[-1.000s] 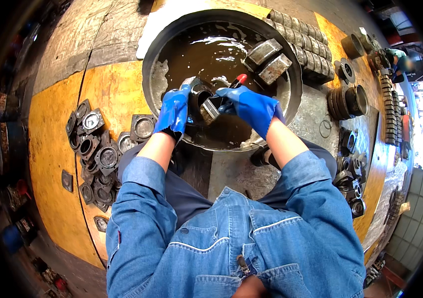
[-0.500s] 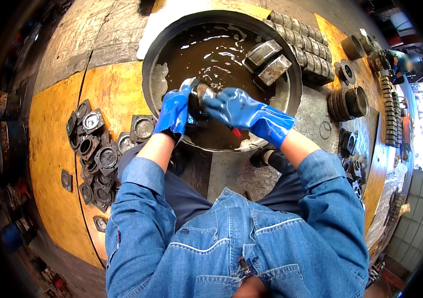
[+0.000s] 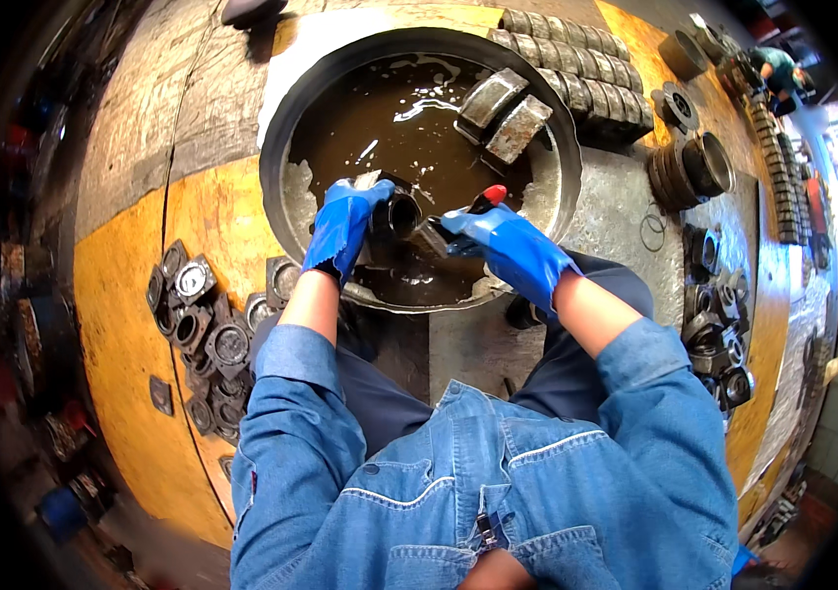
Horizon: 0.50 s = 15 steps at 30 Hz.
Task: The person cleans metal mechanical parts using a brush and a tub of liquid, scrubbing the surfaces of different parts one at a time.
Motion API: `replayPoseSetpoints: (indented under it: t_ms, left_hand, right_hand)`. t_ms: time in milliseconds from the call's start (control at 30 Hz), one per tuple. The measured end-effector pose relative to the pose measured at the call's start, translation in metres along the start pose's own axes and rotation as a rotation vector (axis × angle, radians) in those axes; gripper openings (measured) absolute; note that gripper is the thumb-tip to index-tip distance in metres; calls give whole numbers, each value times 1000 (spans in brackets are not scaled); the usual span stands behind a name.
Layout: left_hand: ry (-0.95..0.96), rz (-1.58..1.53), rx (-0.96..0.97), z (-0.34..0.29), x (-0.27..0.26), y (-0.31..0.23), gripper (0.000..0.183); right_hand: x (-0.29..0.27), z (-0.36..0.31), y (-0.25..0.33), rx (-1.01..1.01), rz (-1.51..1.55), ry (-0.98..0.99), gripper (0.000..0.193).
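Metal collar (image 3: 397,214): where is it, and why there?

Grasped by the left hand (image 3: 345,224) over the basin (image 3: 568,172) and its brown water (image 3: 355,118), probably so drips fall back in; its round bore faces the right hand (image 3: 503,244), perhaps leaving the opening within reach

And the right hand?

Closed round a red-ended tool (image 3: 495,195), the greyish head angled toward the collar

Touching it?

I can't tell; the right hand hides the tool's middle, the left covers part of the collar, and the water beneath both is too murky to see through
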<state>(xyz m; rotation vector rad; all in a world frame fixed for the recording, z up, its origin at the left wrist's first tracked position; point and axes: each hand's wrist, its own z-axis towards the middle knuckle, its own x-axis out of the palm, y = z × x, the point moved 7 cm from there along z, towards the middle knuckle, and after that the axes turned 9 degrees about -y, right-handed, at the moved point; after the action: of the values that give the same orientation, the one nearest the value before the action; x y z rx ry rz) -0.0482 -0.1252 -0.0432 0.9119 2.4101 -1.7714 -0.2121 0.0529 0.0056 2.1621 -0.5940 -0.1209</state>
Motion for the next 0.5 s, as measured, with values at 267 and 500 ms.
replayPoseSetpoints:
  t_ms: [267,500]
  left_hand:
    - [308,-237,-40,29,39,-12,40]
    - [102,116,-65,14,78,-9,63]
  right_hand:
    - [-46,45,-53,12,273,-379,29]
    - [-14,83,-83,178,535,-349,35]
